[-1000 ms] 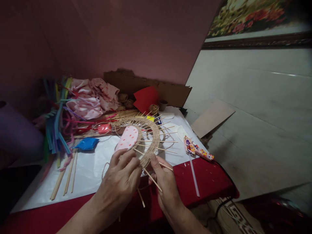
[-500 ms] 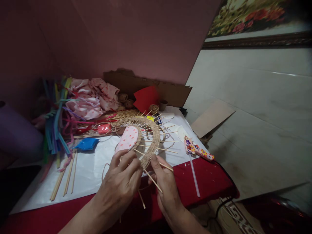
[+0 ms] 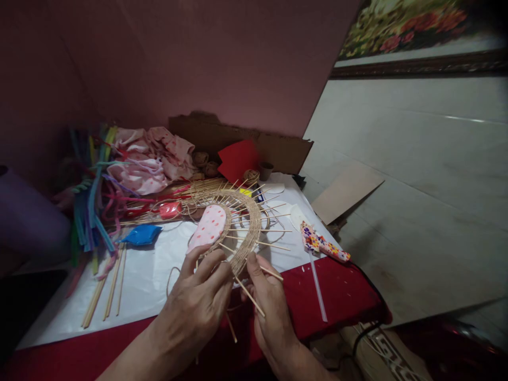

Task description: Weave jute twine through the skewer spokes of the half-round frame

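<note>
A half-round woven piece [image 3: 246, 227] of jute twine wound over radiating wooden sticks lies on white paper, with a pink dotted fabric pad [image 3: 208, 225] at its centre. My left hand [image 3: 198, 299] rests on its near edge, fingers curled and pinching the weave beside the pad. My right hand [image 3: 270, 301] is closed on the near end of the woven band, where sticks [image 3: 250, 293] cross over its fingers. A loose strand of twine [image 3: 171, 275] loops out to the left of my left hand.
Spare wooden sticks [image 3: 105, 288] lie at the left on the white paper [image 3: 146, 280]. Pipe cleaners [image 3: 91, 201], pink cloth [image 3: 146, 159], a blue piece [image 3: 141, 234], red felt [image 3: 238, 159], twine balls [image 3: 251, 175] and cardboard [image 3: 278, 148] crowd the back. A flowered tool [image 3: 323, 246] and glue stick [image 3: 317, 286] lie right.
Both hands stay at the near end of the weave; the fingers have shifted slightly. Nothing else has moved.
</note>
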The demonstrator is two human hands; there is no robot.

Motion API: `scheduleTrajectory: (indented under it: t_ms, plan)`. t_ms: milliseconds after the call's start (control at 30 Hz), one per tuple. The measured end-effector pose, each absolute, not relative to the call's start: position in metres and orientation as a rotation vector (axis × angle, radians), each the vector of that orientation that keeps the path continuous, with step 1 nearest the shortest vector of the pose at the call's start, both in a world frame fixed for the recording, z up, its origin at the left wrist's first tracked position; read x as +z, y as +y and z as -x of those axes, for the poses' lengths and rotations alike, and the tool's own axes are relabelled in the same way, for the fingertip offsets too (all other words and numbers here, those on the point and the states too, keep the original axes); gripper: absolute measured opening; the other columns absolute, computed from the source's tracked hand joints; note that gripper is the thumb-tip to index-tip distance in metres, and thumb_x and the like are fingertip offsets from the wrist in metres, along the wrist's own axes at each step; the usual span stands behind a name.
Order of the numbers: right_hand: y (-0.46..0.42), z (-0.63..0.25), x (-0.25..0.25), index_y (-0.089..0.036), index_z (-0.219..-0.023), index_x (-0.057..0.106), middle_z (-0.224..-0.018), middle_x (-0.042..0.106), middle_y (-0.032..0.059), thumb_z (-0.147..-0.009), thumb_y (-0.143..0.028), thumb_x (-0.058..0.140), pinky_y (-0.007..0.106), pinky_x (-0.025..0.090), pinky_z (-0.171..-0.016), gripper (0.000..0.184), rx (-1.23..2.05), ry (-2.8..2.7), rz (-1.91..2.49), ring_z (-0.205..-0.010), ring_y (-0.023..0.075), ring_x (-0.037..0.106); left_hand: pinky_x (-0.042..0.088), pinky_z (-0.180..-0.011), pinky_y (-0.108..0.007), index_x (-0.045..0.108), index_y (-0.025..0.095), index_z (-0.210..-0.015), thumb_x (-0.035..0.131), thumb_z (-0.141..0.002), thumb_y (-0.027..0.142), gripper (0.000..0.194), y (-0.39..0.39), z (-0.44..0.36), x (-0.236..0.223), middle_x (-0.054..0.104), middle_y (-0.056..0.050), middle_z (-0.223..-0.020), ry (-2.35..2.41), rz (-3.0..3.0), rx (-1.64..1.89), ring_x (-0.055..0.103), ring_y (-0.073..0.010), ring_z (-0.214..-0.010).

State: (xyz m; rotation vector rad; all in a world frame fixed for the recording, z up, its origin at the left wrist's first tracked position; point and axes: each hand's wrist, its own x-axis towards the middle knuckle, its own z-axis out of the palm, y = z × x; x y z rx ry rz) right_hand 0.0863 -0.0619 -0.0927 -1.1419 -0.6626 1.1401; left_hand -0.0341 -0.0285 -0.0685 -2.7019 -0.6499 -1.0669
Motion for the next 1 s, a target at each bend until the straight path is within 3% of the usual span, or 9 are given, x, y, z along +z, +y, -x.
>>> scheduleTrajectory:
  t_ms: [267,1000]
  plan:
    - [-0.0615,-0.0863,-0.0918,-0.018,-0.077,0.056,-0.071,0.057,-0.0002,-0.079,-0.046,0.056,0.019,0.034,-0.048,0.028,1.153,-0.656,1.092,-0.058,0.0095,0.043,0.034,-0.093,-0.046,0.062,0.011,-0.075,0.047,-0.086,0.013,0.018,-0.0293,0.0352,-0.0689,0.064,-0.006,-0.081,-0.645,2.705,-1.081,0.052,-0.0226,-0.094]
    - [-0.0617,-0.0832,-0.0939,-0.018,-0.078,0.054,-0.067,0.050,-0.0026,-0.081,-0.043,0.056,0.018,0.033,-0.046,0.026,1.168,-0.610,1.069,-0.054,0.0075,0.039,0.035,-0.092,-0.047,0.060,0.012,-0.071,0.049,-0.085,0.012,0.018,-0.0288,0.0354,-0.0707,0.064,-0.005,-0.078,-0.660,2.723,-1.154,0.052,-0.0220,-0.093]
